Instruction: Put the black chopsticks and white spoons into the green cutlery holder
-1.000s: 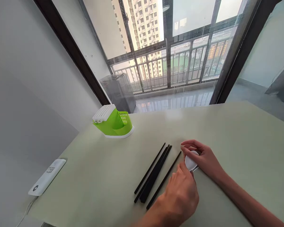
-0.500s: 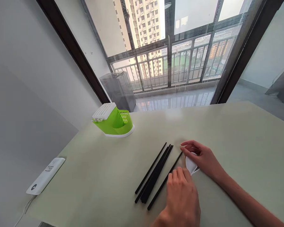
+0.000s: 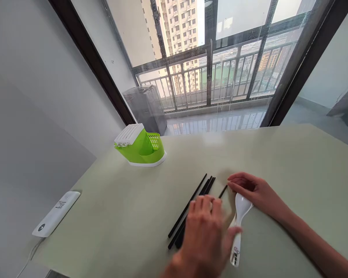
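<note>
Nearest: left hand [image 3: 204, 235], blurred, fingers spread flat and open over the near ends of the chopsticks [image 3: 193, 202], holding nothing that can be made out. Half a second back sat further right of the chopsticks, by the spoon; now shifted left onto the bundle, so attention looks turned from spoon to chopsticks.

Just right of the chopsticks: white spoon [image 3: 240, 222], now lying full length on the desk [image 3: 110, 216], bowl at the far end, handle pointing near, a small printed label at the handle tip. Earlier mostly hidden under both hands; now uncovered and set down.

Right of the chopsticks' far tips: right hand [image 3: 256, 191], fingers loosely curled, fingertips resting at the spoon's bowl; touching rather than clamped, though the underside of the fingers cannot be seen.

Chopsticks themselves: black, several bunched, one a little apart on the right, lying slantwise, unmoved since before.

Far left of the chopsticks, at the desk edge: white remote [image 3: 56, 213] with a cable.

Beyond the chopsticks, left: green holder [image 3: 140, 146] with white lid, tipped over.

Furthest: window [image 3: 208, 58], railing, tower blocks.
</note>
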{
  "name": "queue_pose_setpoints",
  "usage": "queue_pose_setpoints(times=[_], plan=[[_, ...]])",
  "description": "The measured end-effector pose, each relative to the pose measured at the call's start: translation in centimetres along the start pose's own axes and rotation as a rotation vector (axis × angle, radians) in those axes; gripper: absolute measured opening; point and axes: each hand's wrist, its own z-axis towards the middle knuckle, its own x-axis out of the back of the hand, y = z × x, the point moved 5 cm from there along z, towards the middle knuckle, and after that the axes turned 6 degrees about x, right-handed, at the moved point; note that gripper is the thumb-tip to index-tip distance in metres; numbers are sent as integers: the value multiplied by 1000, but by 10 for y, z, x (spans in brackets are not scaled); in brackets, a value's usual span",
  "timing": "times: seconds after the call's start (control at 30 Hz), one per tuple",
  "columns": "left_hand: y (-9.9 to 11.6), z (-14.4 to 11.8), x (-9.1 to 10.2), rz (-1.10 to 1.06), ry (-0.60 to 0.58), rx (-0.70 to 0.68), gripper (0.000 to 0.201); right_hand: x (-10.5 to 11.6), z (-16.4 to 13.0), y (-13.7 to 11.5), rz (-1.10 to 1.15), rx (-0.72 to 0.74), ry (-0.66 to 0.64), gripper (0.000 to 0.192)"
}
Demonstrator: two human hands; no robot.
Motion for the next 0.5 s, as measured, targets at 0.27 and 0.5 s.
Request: queue_pose_setpoints(times=[0.27, 0.5], plan=[[-124, 60, 131, 212, 746, -10, 45, 11, 3, 1, 26, 35, 124, 43], [-208, 94, 182, 293, 735, 227, 57, 23, 5, 9, 69, -6, 236, 41]])
